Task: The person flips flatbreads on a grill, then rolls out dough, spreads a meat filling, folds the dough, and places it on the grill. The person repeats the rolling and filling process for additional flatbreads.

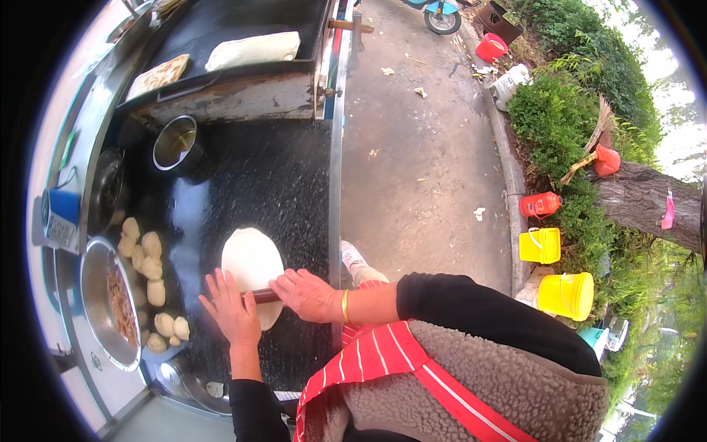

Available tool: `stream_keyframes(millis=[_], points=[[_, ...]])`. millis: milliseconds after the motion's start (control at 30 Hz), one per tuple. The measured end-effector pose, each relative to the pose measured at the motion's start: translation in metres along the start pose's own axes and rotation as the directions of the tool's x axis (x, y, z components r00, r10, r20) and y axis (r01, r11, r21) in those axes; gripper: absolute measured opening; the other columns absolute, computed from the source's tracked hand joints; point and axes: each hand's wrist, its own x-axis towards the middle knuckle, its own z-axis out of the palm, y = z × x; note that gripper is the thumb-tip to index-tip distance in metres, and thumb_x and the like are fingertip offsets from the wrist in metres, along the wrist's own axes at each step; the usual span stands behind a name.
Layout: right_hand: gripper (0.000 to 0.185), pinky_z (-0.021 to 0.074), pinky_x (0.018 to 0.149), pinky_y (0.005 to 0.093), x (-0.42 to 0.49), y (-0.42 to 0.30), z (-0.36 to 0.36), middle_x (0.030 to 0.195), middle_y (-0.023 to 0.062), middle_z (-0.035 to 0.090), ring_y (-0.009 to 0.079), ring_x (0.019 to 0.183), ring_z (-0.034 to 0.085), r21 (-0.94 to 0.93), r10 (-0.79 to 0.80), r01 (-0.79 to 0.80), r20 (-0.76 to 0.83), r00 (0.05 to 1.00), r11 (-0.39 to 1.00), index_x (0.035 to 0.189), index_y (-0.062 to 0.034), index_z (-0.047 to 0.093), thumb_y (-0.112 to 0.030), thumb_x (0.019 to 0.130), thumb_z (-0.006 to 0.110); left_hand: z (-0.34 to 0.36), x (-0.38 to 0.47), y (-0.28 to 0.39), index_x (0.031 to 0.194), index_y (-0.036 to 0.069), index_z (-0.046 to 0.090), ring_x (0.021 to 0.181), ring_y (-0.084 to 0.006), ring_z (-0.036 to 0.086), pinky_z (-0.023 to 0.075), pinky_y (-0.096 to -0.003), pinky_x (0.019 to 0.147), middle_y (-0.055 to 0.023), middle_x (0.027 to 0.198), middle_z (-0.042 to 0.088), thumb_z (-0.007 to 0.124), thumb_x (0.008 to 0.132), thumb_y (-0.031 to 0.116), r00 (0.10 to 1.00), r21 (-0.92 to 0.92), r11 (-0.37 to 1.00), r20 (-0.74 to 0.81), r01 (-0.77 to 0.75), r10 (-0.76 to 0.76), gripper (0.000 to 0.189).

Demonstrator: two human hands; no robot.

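A dark wooden rolling pin (264,296) lies across a thin oval sheet of white dough (251,257) on the black speckled worktop. My left hand (233,315) rests palm down over the pin's left end, its fingers stretched out past it along the dough's edge. Over the other end curl the fingers of my right hand (309,295), which has a gold bracelet at the wrist. My hands hide both ends of the pin. Left of the dough sit several lumps of dough (150,259) beside a steel bowl (91,298) of brownish filling.
A steel pot (175,143) with yellowish liquid stands further up the worktop (259,171). Beyond it, a griddle (243,22) carries a pale filled dough roll (254,51) and a browned flatbread (159,76). A metal edge (336,221) borders the worktop's right side. Yellow buckets (566,295) line the kerb.
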Motion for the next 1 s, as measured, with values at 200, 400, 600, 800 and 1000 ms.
stream_keyframes(millis=[200,400,600,800,1000], points=[[0.05,0.0447,0.083,0.0379,-0.019,-0.031,0.011,0.111,0.0131,0.059,0.0256,0.103,0.057,-0.085,-0.027,0.019,-0.102,0.994,0.996,0.13,0.0074,0.056,-0.018,0.088,0.057,0.007,-0.077,-0.019,0.148,0.004,0.045,0.143,-0.037,0.04,0.0229,-0.0579,0.121,-0.013,0.15,0.049,0.055,0.1,0.03,0.998,-0.217,0.976,-0.054,0.024,-0.036,0.056],[0.048,0.0455,0.082,0.0397,-0.032,-0.053,0.001,0.112,0.0141,0.059,0.0267,0.102,0.057,-0.085,-0.042,0.032,-0.12,0.992,0.996,0.128,0.0071,0.056,-0.017,0.087,0.057,0.001,-0.095,-0.015,0.13,0.005,0.062,0.13,-0.0376,0.051,0.0408,-0.051,0.111,-0.0137,0.132,0.059,0.063,0.095,0.013,0.958,-0.339,0.935,-0.287,-0.108,0.006,0.036],[0.047,0.0482,0.084,0.0426,-0.041,-0.059,-0.007,0.104,0.0156,0.058,0.0327,0.1,0.057,0.229,-0.085,0.093,-0.047,0.995,0.969,0.129,0.001,0.054,-0.012,0.084,0.064,-0.027,-0.111,-0.029,0.114,0.01,0.073,0.119,-0.0315,0.059,0.0485,-0.0431,0.102,-0.0067,0.116,0.067,0.078,0.073,-0.001,0.964,-0.507,0.861,-0.245,-0.036,-0.104,0.043],[0.06,0.0462,0.092,0.0412,-0.021,-0.023,-0.021,0.112,0.0129,0.056,0.0315,0.107,0.053,0.118,0.082,-0.092,0.083,0.993,0.989,0.137,0.0007,0.051,-0.023,0.086,0.071,0.001,-0.025,0.01,0.151,0.008,0.045,0.153,-0.0373,0.024,0.0152,-0.0594,0.122,-0.0134,0.164,0.032,0.053,0.097,0.027,1.0,-0.159,0.987,-0.01,0.005,-0.007,0.058],[0.054,0.0468,0.091,0.0416,0.003,0.035,-0.049,0.11,0.014,0.055,0.0322,0.104,0.053,0.088,0.216,-0.21,-0.071,0.974,0.974,0.133,-0.0005,0.056,-0.017,0.084,0.073,0.001,0.118,0.05,0.154,0.004,0.038,0.154,-0.0391,0.021,0.0084,-0.064,0.121,-0.0178,0.164,0.03,0.048,0.098,0.03,0.973,-0.279,0.96,-0.22,0.012,-0.076,0.063]])
